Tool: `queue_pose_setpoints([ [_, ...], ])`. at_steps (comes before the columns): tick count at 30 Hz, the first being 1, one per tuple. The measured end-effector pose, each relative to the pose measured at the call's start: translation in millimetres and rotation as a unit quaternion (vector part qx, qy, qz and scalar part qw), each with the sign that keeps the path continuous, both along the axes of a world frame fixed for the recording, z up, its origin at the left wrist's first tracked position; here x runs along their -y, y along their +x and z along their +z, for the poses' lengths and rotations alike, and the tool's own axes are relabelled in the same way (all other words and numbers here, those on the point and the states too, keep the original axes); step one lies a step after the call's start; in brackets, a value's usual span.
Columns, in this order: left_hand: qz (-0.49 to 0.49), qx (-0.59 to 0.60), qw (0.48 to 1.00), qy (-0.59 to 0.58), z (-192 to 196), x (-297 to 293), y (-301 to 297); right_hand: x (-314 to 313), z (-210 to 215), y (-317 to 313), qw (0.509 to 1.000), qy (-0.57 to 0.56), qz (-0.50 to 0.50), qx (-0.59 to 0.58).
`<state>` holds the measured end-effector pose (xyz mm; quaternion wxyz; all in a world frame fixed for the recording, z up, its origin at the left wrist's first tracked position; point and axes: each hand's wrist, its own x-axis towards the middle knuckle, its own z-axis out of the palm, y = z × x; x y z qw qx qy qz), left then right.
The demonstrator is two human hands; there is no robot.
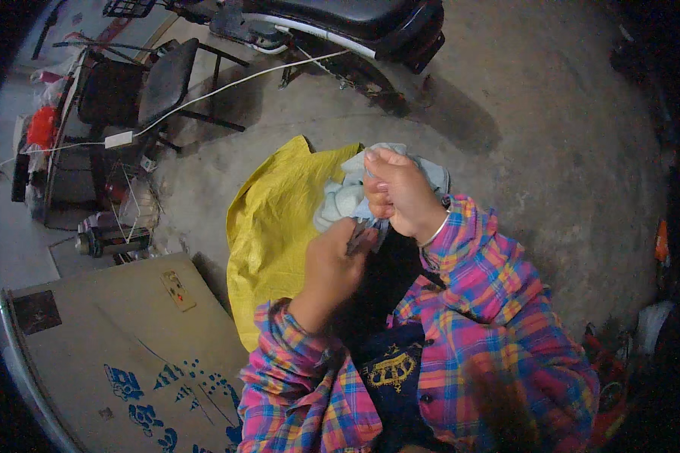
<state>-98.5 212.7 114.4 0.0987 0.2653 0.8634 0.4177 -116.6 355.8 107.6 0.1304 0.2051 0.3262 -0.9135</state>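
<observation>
My right hand [402,195] is closed in a fist, thumb against the curled fingers, in front of a bundle of pale blue-green cloth [345,202]. Just below and to its left, my left hand [332,264] has its thumb and fingers bent together. A crumpled blue-grey piece of the cloth passes between the two hands, gripped by both; its exact edges are hidden behind the fingers. Under and beside the bundle spreads a yellow woven sack [268,219], creased and reaching down to my left sleeve.
A pale cabinet or fridge [128,332] with blue decals stands at lower left. Farther back are black folding chairs [166,83], a white power strip [119,140] with its cord, and a parked scooter [340,30]. Concrete floor [551,128] extends right.
</observation>
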Motion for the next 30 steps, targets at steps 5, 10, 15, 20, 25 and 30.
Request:
queue_pose_setpoints([
  [5, -0.066, -0.033, 0.997, -0.034, 19.6, 4.8, -17.3, -5.8, 9.3, 0.7, 0.997, -0.011, 0.05, -0.063],
  [10, -0.123, 0.068, 0.985, -0.103, 29.3, 2.6, -23.2, -3.9, 10.5, 1.0, 0.992, -0.008, 0.104, -0.073],
  [15, -0.099, 0.207, 0.973, -0.013, 9.7, -5.1, -12.8, -2.3, 2.9, 1.7, 0.992, -0.01, 0.117, -0.038],
  [20, -0.029, 0.195, 0.98, 0.017, -4.1, -1.6, 1.2, -1.7, -7.1, -0.5, 0.997, -0.02, 0.07, 0.025],
  [25, 0.051, 0.226, 0.971, 0.056, -9.4, 0.7, 11.4, 3.9, -21.7, -3.3, 0.995, -0.043, 0.078, 0.032],
  [30, 0.098, 0.259, 0.958, 0.078, -16.1, -1.6, 20.4, 6.5, -36.3, -6.2, 0.994, -0.026, 0.065, 0.082],
])
